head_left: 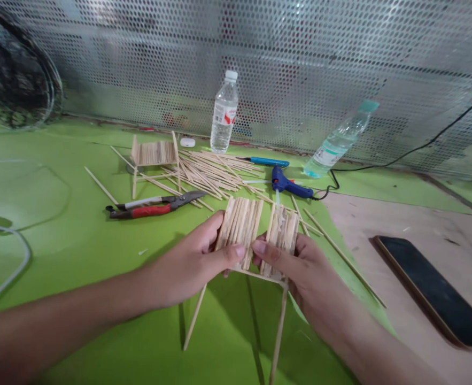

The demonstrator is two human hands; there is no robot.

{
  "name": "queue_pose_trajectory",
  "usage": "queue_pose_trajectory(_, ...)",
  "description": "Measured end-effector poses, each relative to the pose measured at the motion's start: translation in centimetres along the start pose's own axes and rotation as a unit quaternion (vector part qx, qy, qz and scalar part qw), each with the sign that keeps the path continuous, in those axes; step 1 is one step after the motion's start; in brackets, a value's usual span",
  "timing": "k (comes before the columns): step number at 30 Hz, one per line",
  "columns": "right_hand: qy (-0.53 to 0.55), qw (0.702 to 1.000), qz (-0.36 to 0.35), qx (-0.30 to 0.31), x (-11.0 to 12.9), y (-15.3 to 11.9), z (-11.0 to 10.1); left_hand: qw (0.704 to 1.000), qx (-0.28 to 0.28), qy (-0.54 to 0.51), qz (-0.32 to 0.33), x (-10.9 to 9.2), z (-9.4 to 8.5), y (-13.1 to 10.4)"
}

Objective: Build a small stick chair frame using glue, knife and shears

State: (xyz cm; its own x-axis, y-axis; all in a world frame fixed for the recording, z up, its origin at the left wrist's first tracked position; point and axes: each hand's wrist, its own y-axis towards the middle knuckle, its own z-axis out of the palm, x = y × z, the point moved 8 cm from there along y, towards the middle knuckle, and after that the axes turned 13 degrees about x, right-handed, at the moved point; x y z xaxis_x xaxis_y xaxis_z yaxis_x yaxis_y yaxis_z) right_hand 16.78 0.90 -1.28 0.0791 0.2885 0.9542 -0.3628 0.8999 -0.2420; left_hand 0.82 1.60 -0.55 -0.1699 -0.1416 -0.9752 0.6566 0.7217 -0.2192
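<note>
Left hand (193,263) and right hand (306,270) grip the stick model (241,224), partly hiding it

Left forearm (99,299) slanting in from eight o'clock; left hand (191,266) pinching, left thumb (224,258) toward three. Right forearm (364,331) angling from five; right hand (308,272) pinching too, right thumb (276,258) toward ten. Thumb tips close, just apart!

We see one small frame (250,235) of pale wooden sticks, held tilted between the left hand (203,262) and the right hand (302,264); we make out two slatted panels (239,227) with a gap between them, the right one narrower; a thin crossbar (255,275) joins their near edges; two longer legs (195,316) slant down toward us.
</note>
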Motion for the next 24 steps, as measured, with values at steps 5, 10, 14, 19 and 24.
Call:
queue_pose_trajectory(5,0.004,0.999,-0.004,-0.046,0.0,-0.2,-1.0,0.999,0.044,0.008,-0.031,-0.6,0.6,0.2)
queue_pose_trajectory(10,0.013,0.996,-0.011,-0.083,0.3,-0.4,-1.8,0.998,0.054,0.011,-0.041,-0.3,0.6,0.2)
queue_pose_trajectory(14,0.037,0.995,-0.03,-0.09,0.7,-0.3,-2.0,0.996,0.087,-0.025,-0.025,0.2,0.9,0.7)
queue_pose_trajectory(19,0.114,0.986,-0.041,-0.116,0.7,-0.4,-2.5,0.985,0.115,-0.129,0.017,0.8,1.3,1.4)
queue_pose_trajectory(24,0.166,0.978,-0.016,-0.122,0.1,-0.4,-2.2,0.976,0.059,-0.183,0.098,0.2,0.4,1.9)
